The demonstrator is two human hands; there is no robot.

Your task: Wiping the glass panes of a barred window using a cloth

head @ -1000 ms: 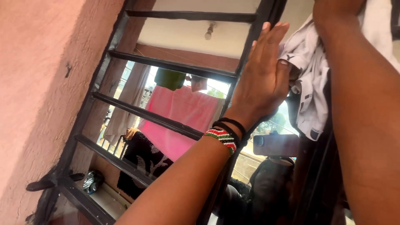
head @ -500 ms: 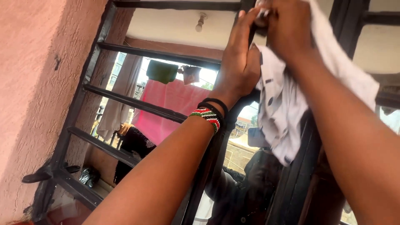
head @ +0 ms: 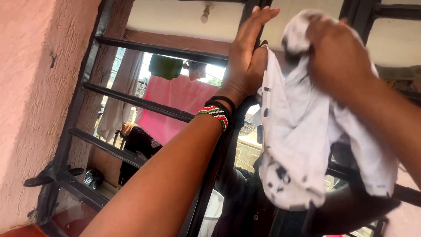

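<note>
My left hand (head: 247,57) rests flat, fingers straight, against the black upright bar (head: 219,145) of a window frame; beaded and black bracelets circle its wrist. Just to its right, my right hand (head: 337,55) grips a white cloth (head: 302,136) with dark marks, bunched at the top and hanging loose in front of the glass. The cloth's edge touches my left thumb.
Black horizontal window bars (head: 136,102) cross the glass on the left, beside a rough pink wall (head: 30,96). A black latch handle (head: 41,180) sticks out at lower left. Pink and green laundry (head: 175,105) shows in the glass, with a dark reflection of a person below.
My right hand has swept the cloth rightward and down from the upright bar, so it now hangs wider. My left hand has flattened on the bar. The view has tilted slightly.
</note>
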